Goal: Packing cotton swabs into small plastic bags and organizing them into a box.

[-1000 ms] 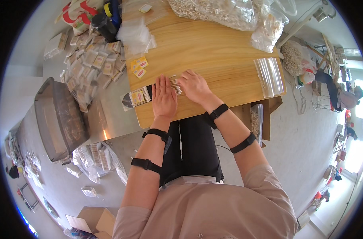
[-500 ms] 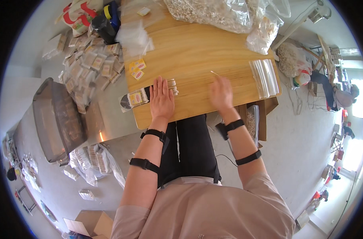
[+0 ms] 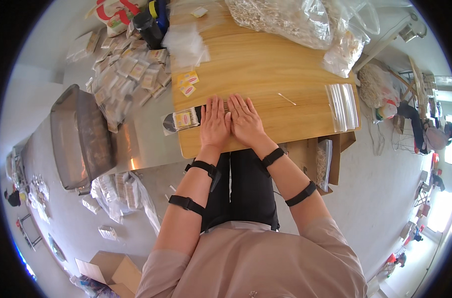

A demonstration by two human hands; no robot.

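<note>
Both my hands lie side by side on the wooden table (image 3: 265, 124) near its front edge, palms down. My left hand (image 3: 215, 124) is open, its fingers stretched out over the end of a black strip. My right hand (image 3: 245, 121) is open too, its thumb side close against the left. Thin sticks of cotton swabs (image 3: 226, 107) peek out between the hands; the rest are hidden beneath them. Left of my left hand sits a clear pack of cotton swabs (image 3: 186, 118) with a yellow card, on the black strip. A single cotton swab (image 3: 287, 99) lies apart to the right.
Yellow cards (image 3: 188, 83) and clear bags (image 3: 188, 47) lie at the table's left. Flat clear sleeves (image 3: 342, 108) rest at the right edge. Big bags of swabs (image 3: 285, 22) fill the back. Filled packs (image 3: 136, 72) and a grey bin (image 3: 82, 139) stand at left.
My right hand has let go of a single cotton swab, left on the table, and moved left beside my left hand. The whole view has shifted slightly.
</note>
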